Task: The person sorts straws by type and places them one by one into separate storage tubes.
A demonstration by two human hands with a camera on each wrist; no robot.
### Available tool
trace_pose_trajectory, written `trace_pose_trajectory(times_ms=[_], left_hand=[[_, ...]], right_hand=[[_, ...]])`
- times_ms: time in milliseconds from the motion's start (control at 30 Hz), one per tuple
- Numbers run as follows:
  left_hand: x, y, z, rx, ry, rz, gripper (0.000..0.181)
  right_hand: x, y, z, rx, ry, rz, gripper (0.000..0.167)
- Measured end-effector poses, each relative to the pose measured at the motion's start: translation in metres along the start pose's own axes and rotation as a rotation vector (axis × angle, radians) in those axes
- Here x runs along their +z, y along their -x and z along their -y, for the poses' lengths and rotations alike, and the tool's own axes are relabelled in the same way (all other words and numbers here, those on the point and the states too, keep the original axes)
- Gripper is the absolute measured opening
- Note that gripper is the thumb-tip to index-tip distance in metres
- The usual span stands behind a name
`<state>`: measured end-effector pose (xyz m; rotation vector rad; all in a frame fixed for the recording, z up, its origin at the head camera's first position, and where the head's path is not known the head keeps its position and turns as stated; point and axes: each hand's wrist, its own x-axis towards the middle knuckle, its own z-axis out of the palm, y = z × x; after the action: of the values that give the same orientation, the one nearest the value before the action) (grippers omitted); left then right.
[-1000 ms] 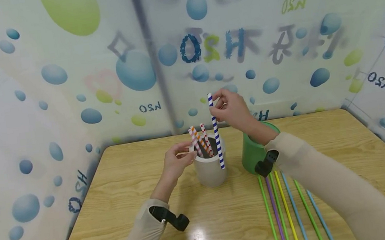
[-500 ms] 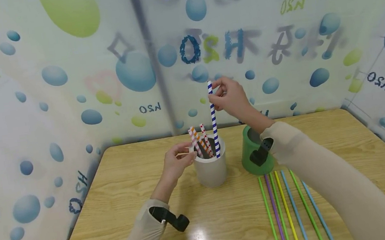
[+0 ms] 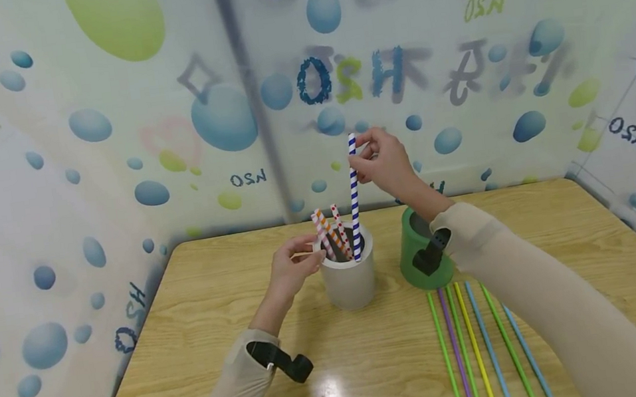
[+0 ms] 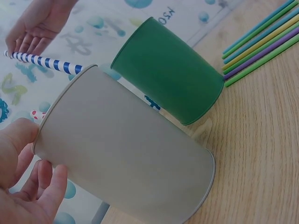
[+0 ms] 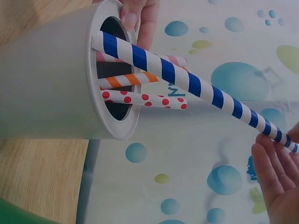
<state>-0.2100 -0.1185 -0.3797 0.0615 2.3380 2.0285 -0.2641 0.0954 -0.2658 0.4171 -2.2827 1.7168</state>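
Note:
My right hand pinches a blue-and-white striped paper straw near its upper end. The straw leans slightly, and its lower end is at the mouth of a light grey cup; I cannot tell whether it is inside. My left hand holds the cup's left side at the rim, thumb in front. Standing in the cup are a pink striped straw, an orange striped straw and a red-dotted straw. Their lower ends are hidden.
A green cup stands right of the grey one, partly behind my right wrist. In front of it, several thin green, blue, yellow and purple sticks lie side by side on the wooden table. A patterned curtain hangs behind.
My right hand has raised the blue striped straw from in front of the grey cup to its mouth. Its top has since tipped slightly right. The left hand has stayed put.

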Motion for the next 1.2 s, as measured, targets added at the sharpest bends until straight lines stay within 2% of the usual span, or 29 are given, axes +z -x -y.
trace_pose_trajectory(times_ms=[233,400,767,1000,1200], left_hand=[[0.0,0.001,-0.001,-0.002,0.008,-0.013,0.033],[0.001,0.002,-0.004,-0.01,-0.002,-0.01,0.033],[0.0,0.004,-0.004,-0.007,-0.002,-0.003,0.032],[0.0,0.003,-0.004,-0.006,0.005,-0.006,0.031],[0.001,0.003,-0.004,-0.011,-0.011,-0.012,0.032]], right_hand=[[0.001,-0.002,-0.001,-0.008,0.007,-0.007,0.024],[0.002,0.004,-0.008,0.022,0.023,0.05,0.025],[0.01,0.025,-0.038,0.12,0.092,0.21,0.027],[0.015,0.032,-0.045,0.1,0.125,0.287,0.023],[0.018,0.035,-0.051,0.097,0.162,0.319,0.022]])
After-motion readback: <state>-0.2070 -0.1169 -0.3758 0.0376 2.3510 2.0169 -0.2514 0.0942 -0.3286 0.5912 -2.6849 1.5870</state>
